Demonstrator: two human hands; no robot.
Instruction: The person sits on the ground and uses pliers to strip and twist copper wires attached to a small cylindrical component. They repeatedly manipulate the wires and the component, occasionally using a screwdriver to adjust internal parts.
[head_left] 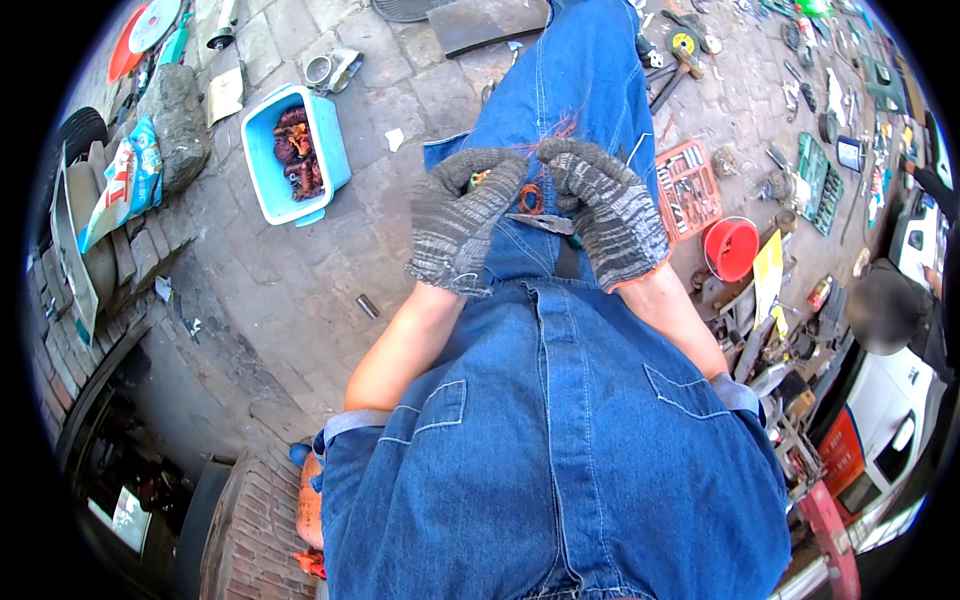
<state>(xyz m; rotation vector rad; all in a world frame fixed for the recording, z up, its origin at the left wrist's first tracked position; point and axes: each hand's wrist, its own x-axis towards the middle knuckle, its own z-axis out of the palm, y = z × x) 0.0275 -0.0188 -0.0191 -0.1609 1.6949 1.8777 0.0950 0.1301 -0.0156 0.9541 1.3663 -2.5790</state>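
Both my hands wear grey knit gloves and meet above my lap, fingers bent. Between their fingertips runs a bunch of thin reddish copper wires, with loose ends fanning out over my blue denim trouser leg. My left hand pinches the wires from the left; a small yellow-green bit shows between its fingers. My right hand is closed on them from the right. Just below the fingertips is a small coil of copper wire. A pointed metal tool lies under it beside my right hand; its handle is mostly hidden.
A light-blue tub with dark reddish copper windings stands on the paving at left. To the right are an orange socket-tool case, a red bucket, a hammer and scattered tools. Another person is near a white vehicle at far right.
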